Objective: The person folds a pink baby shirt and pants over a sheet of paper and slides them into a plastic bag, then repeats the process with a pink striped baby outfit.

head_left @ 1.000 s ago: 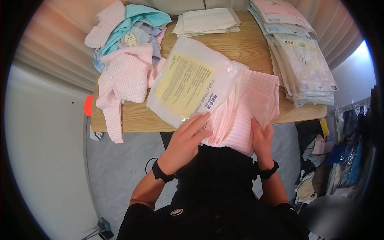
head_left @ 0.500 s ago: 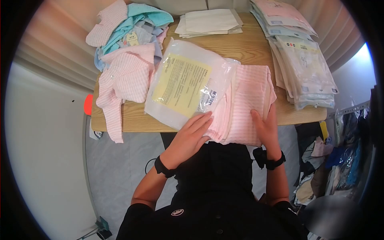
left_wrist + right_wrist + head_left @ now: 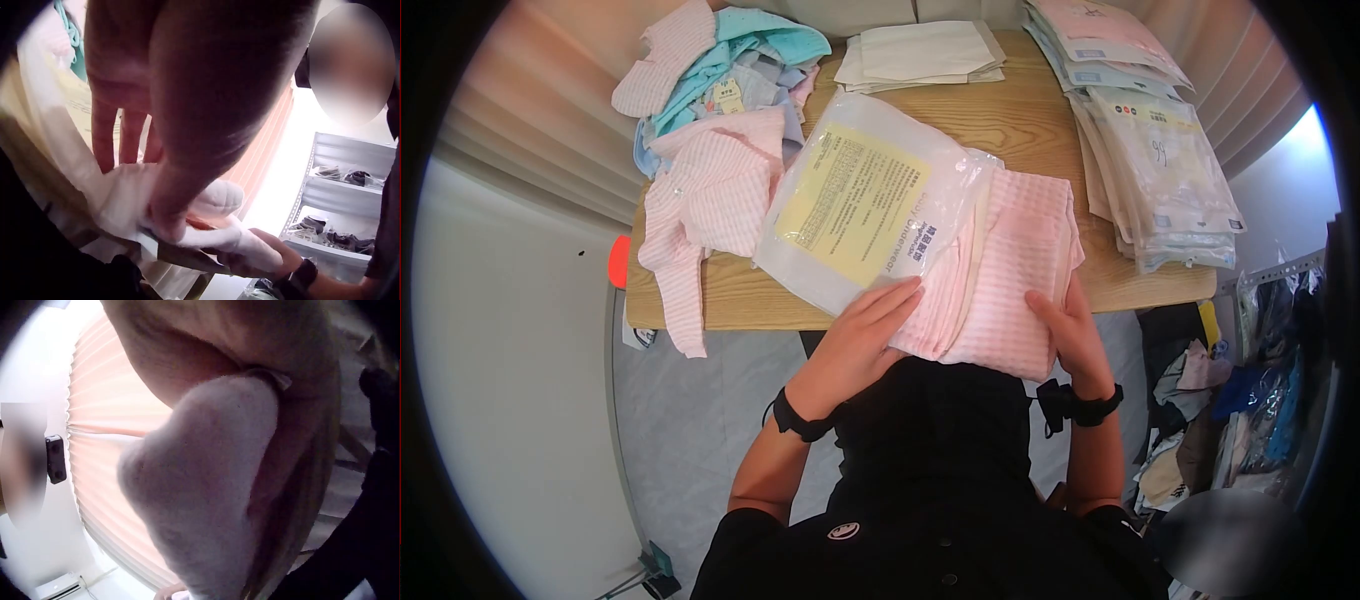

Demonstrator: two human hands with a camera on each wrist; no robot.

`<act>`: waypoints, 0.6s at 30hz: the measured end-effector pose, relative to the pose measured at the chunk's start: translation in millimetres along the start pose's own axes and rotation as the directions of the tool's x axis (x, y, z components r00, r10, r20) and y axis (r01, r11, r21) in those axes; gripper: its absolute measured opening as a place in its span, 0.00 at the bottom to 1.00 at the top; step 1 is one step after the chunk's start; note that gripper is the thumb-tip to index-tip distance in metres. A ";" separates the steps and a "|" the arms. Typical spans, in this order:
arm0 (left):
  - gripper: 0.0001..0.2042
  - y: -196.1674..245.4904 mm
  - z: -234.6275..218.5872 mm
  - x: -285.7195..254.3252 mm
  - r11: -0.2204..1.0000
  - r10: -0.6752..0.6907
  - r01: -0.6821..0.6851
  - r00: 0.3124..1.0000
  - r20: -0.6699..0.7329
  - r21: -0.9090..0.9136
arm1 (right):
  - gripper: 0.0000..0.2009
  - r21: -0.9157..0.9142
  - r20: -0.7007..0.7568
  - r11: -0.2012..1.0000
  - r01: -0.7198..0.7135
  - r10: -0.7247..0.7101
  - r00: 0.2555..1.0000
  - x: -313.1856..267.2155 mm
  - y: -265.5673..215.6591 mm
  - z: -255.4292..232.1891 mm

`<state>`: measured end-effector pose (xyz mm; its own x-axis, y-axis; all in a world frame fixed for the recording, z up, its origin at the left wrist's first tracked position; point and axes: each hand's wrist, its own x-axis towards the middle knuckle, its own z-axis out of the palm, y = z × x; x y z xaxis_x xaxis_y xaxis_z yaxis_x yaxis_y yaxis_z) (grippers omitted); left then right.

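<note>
A folded pink-and-white striped garment (image 3: 1010, 270) lies over the table's front edge, its upper left part inside or under a clear printed bag (image 3: 855, 200); which of these I cannot tell. The left hand (image 3: 855, 345) holds the garment's lower left corner, fingers on top; in the left wrist view that hand (image 3: 144, 125) has its thumb at the cloth's edge. At the garment's right edge the right hand (image 3: 1080, 335) grips with the thumb on top and the fingers underneath. Pink cloth (image 3: 200, 469) fills the right hand's grasp in the right wrist view.
Loose garments, including a pink striped top (image 3: 725, 185) and a teal one (image 3: 775, 38), are heaped at the table's left. White sheets (image 3: 920, 52) lie at the back. Packed bags (image 3: 1165, 170) are stacked on the right. Bagged clothes (image 3: 1260, 400) stand on the floor at right.
The garment has turned and shifted slightly, its folds now flatter, and the bag has slid a little left. The right hand has moved right along with the garment's edge.
</note>
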<state>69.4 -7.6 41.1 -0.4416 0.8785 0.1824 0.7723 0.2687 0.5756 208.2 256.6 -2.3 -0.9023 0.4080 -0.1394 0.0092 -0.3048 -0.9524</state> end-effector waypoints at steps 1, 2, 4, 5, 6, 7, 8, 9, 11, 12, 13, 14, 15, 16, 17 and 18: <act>0.34 0.2 0.8 -0.2 1.000 0.000 0.000 1.000 -0.005 -0.001 | 0.32 0.037 -0.005 0.999 -0.010 0.011 1.000 0.0 1.3 0.6; 0.34 -0.1 1.4 -0.6 1.000 -0.001 0.001 1.000 -0.010 -0.002 | 0.32 0.073 -0.010 0.997 -0.020 0.021 1.000 0.3 3.0 1.4; 0.34 -2.8 3.8 -1.7 1.000 0.010 -0.009 1.000 -0.020 0.026 | 0.32 0.086 -0.015 0.996 0.003 -0.002 1.000 1.0 8.8 2.6; 0.34 -3.3 4.8 -2.0 0.999 0.016 -0.015 1.000 -0.024 0.040 | 0.32 0.093 -0.018 0.996 0.015 -0.013 1.000 0.9 10.4 3.1; 0.33 -2.2 4.7 -2.0 0.999 0.011 -0.009 0.999 -0.040 0.047 | 0.32 0.097 -0.021 0.995 0.017 -0.015 1.000 0.5 10.5 3.7; 0.32 -0.3 4.1 -1.9 0.999 0.006 -0.003 0.998 -0.055 0.054 | 0.32 0.101 -0.024 0.995 0.018 -0.016 1.000 0.4 10.8 4.6; 0.31 0.9 4.0 -1.9 0.998 0.001 0.004 0.997 -0.071 0.062 | 0.32 0.105 -0.025 0.994 0.020 -0.017 1.000 0.3 11.1 5.8; 0.30 1.2 5.0 -2.1 0.997 -0.005 0.013 0.994 -0.109 0.072 | 0.32 0.121 -0.032 0.992 0.019 -0.015 0.999 0.2 12.0 7.1; 0.27 2.0 7.7 -1.5 0.996 -0.014 0.031 0.983 -0.185 0.090 | 0.32 0.151 -0.045 0.988 0.018 -0.012 0.999 -0.7 14.0 9.6; 0.26 3.8 7.3 -0.3 0.994 -0.004 0.027 0.978 -0.206 0.107 | 0.32 0.157 -0.059 0.987 0.017 -0.007 0.998 -1.4 14.2 11.1; 0.25 7.0 5.4 1.4 0.992 0.006 0.023 0.974 -0.228 0.124 | 0.32 0.163 -0.074 0.987 0.015 -0.003 0.997 -2.3 14.4 13.0; 0.24 10.1 3.5 2.7 0.990 0.015 0.020 0.969 -0.248 0.140 | 0.32 0.169 -0.088 0.985 0.012 0.003 0.996 -3.5 14.4 15.2; 0.24 12.0 2.1 3.5 0.988 0.020 0.020 0.968 -0.252 0.155 | 0.32 0.179 -0.096 0.984 0.014 0.003 0.995 -5.0 13.5 18.0; 0.23 13.4 0.7 4.2 0.985 0.026 0.019 0.966 -0.256 0.170 | 0.32 0.188 -0.105 0.982 0.016 0.003 0.994 -6.7 11.8 21.5; 0.23 15.6 -0.5 5.0 0.983 0.031 0.018 0.965 -0.260 0.185 | 0.31 0.197 -0.114 0.980 0.019 0.003 0.994 -8.4 11.4 24.5; 0.23 20.0 -1.8 6.4 0.978 0.023 0.030 0.968 -0.251 0.204 | 0.31 0.204 -0.127 0.979 0.014 0.012 0.992 -10.1 13.4 27.0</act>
<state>81.2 2.7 55.2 -0.5245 0.7570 0.3897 0.8356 0.3700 0.4059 205.8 225.1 -6.3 -0.8401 0.5103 -0.1838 -0.0917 -0.4677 -0.8791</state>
